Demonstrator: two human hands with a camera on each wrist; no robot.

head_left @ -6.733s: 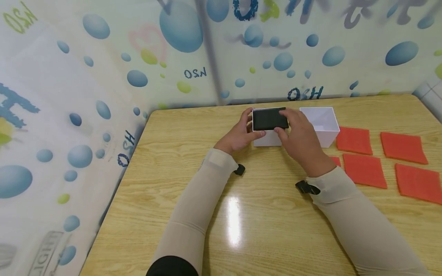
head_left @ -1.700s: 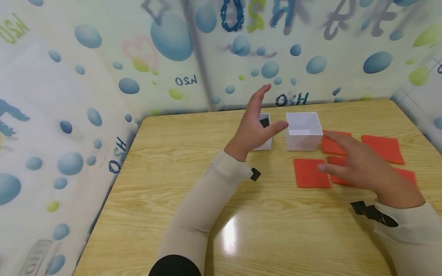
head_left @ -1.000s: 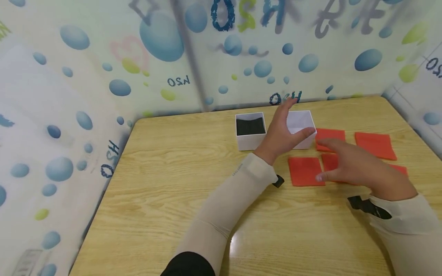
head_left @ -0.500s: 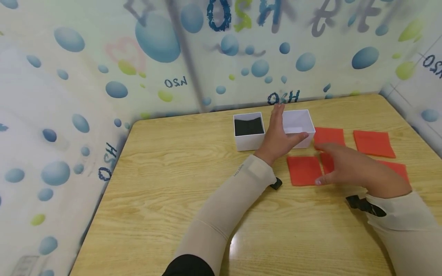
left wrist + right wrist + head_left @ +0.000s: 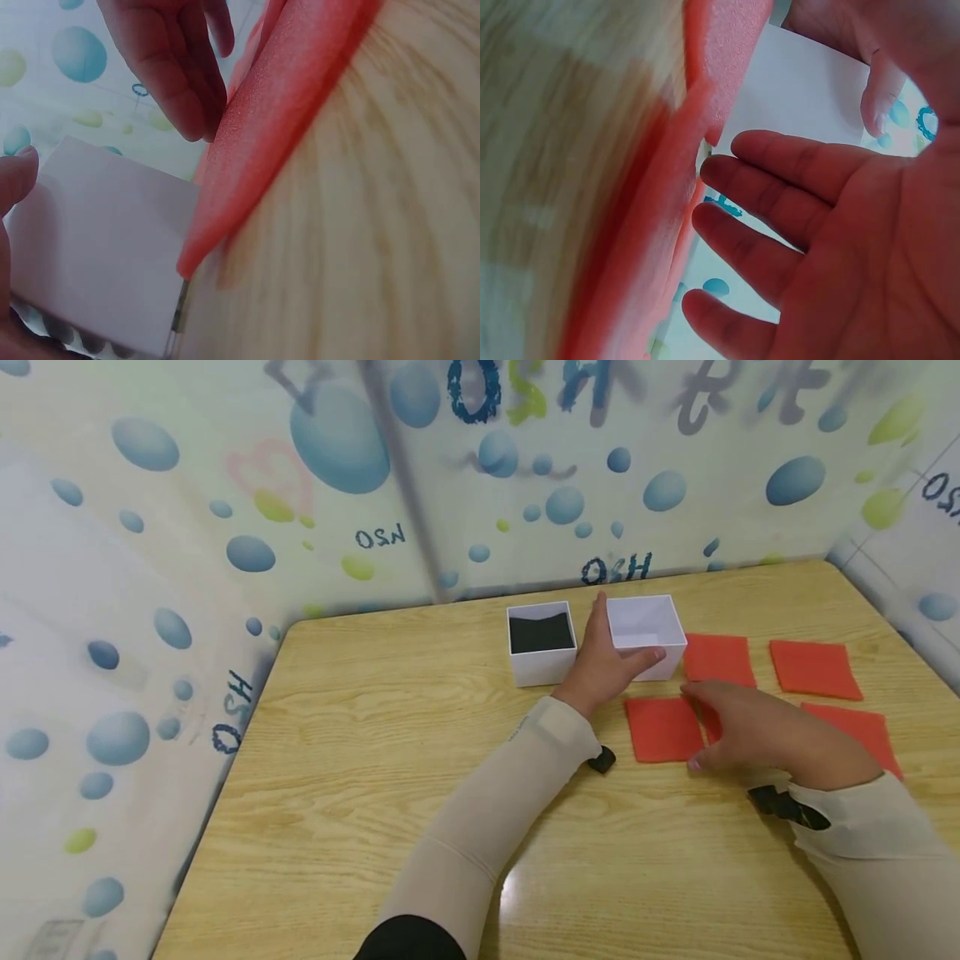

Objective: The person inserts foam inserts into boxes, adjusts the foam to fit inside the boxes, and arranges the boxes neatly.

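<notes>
My left hand [image 5: 603,664] rests along the left side of the right white box [image 5: 666,665], its thumb across the front, fingers fairly straight. The left wrist view shows that thumb at the white wall [image 5: 105,240]. My right hand [image 5: 772,735] hovers over the middle front red foam square [image 5: 710,727], which it mostly hides. In the right wrist view, the spread fingers [image 5: 757,195] stand close to a red foam edge [image 5: 649,232]; whether they touch cannot be told. A black pad [image 5: 542,635] fills the left white box [image 5: 543,670].
More red foam squares lie around: front left [image 5: 663,731], back left [image 5: 717,658], back right [image 5: 816,670] and front right [image 5: 858,731]. The wooden table [image 5: 360,760] meets a patterned wall [image 5: 480,518] at its back edge.
Earlier both hands held the black pad above the left box; now it lies inside. My left hand has moved right onto the other box. My right hand has moved to the red squares and lowered.
</notes>
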